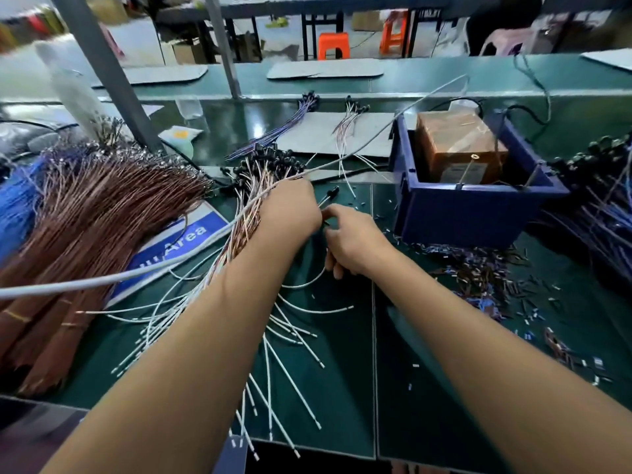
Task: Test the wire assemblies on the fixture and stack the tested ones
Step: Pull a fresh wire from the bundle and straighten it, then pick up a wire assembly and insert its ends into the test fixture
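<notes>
My left hand [290, 208] and my right hand [352, 239] meet at the middle of the green bench. Both pinch one wire assembly [328, 196], a thin white wire with a black end piece that sticks up between them. Its white wire loops down below my right hand. Under my left forearm lies a fan of similar assemblies [260, 186], pink and white wires with black heads. The blue box [472, 210] to the right holds a brown taped block [458, 145].
A large bundle of brown wires [89, 220] and blue wires [17, 200] fills the left. A grey cable [191, 254] crosses over my left arm. Cut wire scraps [485, 275] litter the right. More assemblies [602, 206] lie at far right and on a grey mat [318, 131].
</notes>
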Tool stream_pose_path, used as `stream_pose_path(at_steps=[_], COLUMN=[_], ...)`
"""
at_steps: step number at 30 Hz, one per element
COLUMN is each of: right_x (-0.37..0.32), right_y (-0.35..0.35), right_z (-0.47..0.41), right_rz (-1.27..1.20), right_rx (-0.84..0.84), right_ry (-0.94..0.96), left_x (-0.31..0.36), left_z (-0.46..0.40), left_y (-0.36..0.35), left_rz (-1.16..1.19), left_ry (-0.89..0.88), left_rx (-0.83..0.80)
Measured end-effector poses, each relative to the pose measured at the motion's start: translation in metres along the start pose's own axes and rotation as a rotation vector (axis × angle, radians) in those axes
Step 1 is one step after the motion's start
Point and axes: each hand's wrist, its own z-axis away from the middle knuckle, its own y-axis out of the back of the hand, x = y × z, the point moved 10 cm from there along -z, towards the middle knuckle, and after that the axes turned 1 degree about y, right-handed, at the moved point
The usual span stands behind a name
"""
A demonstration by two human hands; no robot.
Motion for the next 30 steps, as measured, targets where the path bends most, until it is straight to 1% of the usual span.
stream_pose_path(at_steps=[5, 8, 11, 14, 18, 19, 21, 23, 24, 25, 27, 28, 29, 30], right_x=[0.007, 0.011, 0.012, 0.015, 0.016, 0.015, 0.013, 0.007, 0.003, -0.003, -0.019, -0.028, -0.036, -0.045], right_y=[-0.001, -0.002, -0.002, 0.000, 0.006, 0.007, 0.010, 0.014, 0.017, 0.021, 0.034, 0.043, 0.052, 0.062], right_z=[0.000, 0.003, 0.009, 0.017, 0.024, 0.025, 0.031, 0.039, 0.043, 0.047, 0.056, 0.061, 0.065, 0.070], right_rz=[-0.024, -0.052, -0.130, -0.227, -0.329, -0.333, -0.401, -0.577, -0.654, -0.707, -0.776, -0.805, -0.829, -0.844], right_rx=[0.003, -0.028, -0.070, -0.060, -0.047, -0.040, -0.014, 0.010, 0.016, 0.019, 0.015, 0.009, 0.003, 0.005], right_ry=[-0.033, -0.063, -0.059, -0.081, -0.056, -0.036, 0.003, 0.033, 0.047, 0.067, 0.129, 0.158, 0.189, 0.223], left_x=[0.009, 0.014, 0.019, 0.026, 0.035, 0.039, 0.046, 0.049, 0.050, 0.052, 0.064, 0.068, 0.073, 0.077], left_z=[0.000, 0.001, 0.004, 0.005, 0.012, 0.013, 0.016, 0.017, 0.019, 0.023, 0.037, 0.041, 0.047, 0.044], left_y=[0.000, -0.004, -0.013, -0.020, -0.027, -0.026, -0.009, 0.012, 0.023, 0.031, 0.047, 0.056, 0.069, 0.080], left_rz=[0.062, 0.085, 0.022, -0.054, -0.004, 0.004, 0.084, 0.283, 0.468, 0.730, 1.365, 1.595, 1.775, 1.868], left_ry=[0.025, 0.053, 0.045, 0.006, 0.001, -0.012, 0.011, 0.073, 0.114, 0.137, 0.152, 0.144, 0.109, 0.058], left_rx=[-0.102, -0.169, -0.216, -0.216, -0.301, -0.300, -0.202, -0.070, -0.019, 0.009, 0.080, 0.111, 0.146, 0.179])
